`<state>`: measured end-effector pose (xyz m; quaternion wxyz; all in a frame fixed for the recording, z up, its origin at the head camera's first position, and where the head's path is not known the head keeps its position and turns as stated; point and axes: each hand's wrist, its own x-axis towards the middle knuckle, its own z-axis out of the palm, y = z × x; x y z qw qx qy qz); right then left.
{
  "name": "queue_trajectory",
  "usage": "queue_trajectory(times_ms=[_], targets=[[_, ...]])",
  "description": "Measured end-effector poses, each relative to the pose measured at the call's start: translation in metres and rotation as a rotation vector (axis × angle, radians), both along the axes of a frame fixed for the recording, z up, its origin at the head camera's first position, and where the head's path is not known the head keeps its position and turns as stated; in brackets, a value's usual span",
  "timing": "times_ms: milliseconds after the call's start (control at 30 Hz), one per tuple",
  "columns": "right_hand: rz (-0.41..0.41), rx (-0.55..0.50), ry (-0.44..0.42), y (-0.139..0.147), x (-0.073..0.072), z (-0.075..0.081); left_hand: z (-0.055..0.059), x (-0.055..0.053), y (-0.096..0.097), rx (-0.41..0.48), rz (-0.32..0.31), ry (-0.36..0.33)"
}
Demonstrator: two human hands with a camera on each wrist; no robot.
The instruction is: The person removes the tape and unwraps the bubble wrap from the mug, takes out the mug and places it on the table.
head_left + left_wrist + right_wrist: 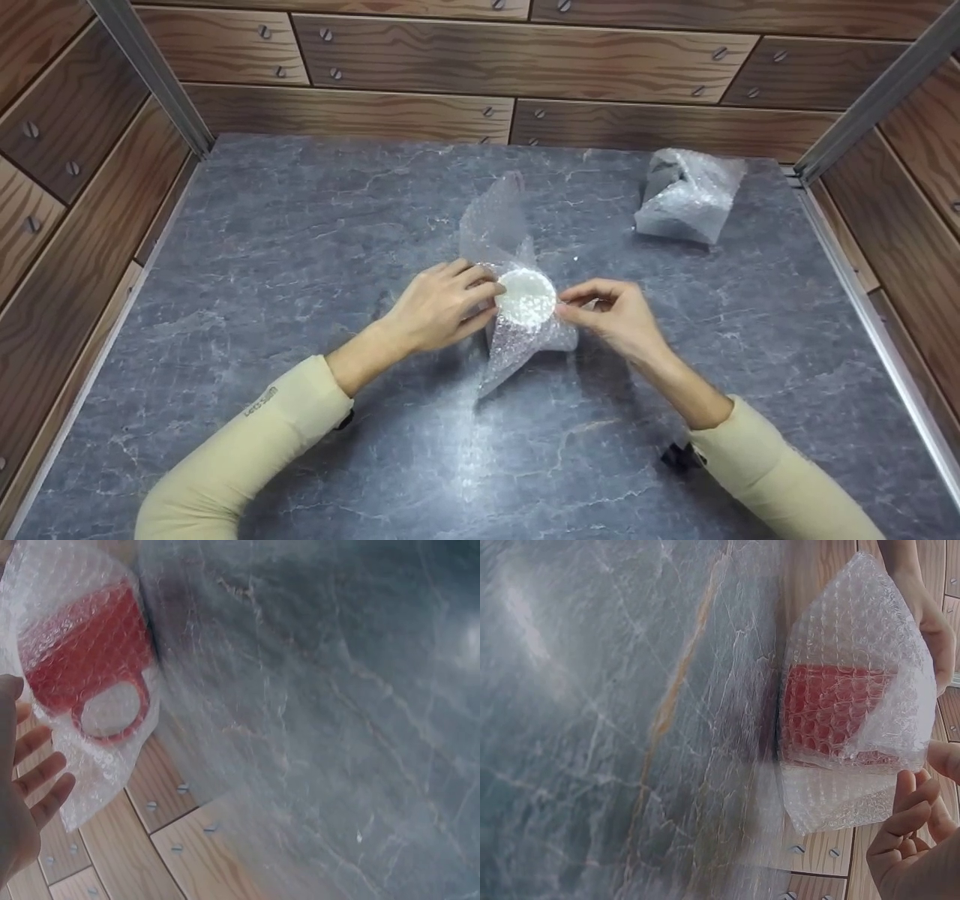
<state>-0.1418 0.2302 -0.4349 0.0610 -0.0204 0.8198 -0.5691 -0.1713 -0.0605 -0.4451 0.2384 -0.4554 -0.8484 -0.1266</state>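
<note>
A red mug (90, 645) stands near the middle of the table inside a sheet of bubble wrap (491, 217). Its round, pale top (527, 298) faces up in the head view, and the ring handle (112, 739) shows through the plastic in the left wrist view. My left hand (448, 304) is at the left side of the round top, fingers fairly straight and touching the wrap. On the opposite side, my right hand (619, 313) pinches the wrap's edge between thumb and fingers, close to the rim. Loose flaps stick out toward the back and the front.
Another bundle of bubble wrap (688, 199) lies at the back right of the grey marbled table (300, 225); its contents cannot be made out. Wood-patterned walls (450, 60) and metal posts (154, 75) enclose the table at the back and sides.
</note>
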Motion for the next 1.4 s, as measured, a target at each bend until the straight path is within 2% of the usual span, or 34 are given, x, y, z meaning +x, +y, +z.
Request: queue_trajectory(times_ms=[433, 833, 1167, 1400], targets=[[-0.014, 0.006, 0.005, -0.001, 0.0, 0.0, -0.004, 0.003, 0.001, 0.008, 0.002, -0.055], [0.006, 0.024, -0.019, 0.0, 0.002, 0.004, -0.008, 0.005, 0.003, 0.027, -0.001, -0.032], [0.043, -0.001, 0.0, 0.002, 0.003, 0.008, -0.007, 0.005, 0.003, 0.034, 0.005, -0.051], [0.062, -0.006, 0.059, 0.006, 0.008, 0.01, -0.007, 0.005, 0.003, 0.035, 0.009, -0.053]])
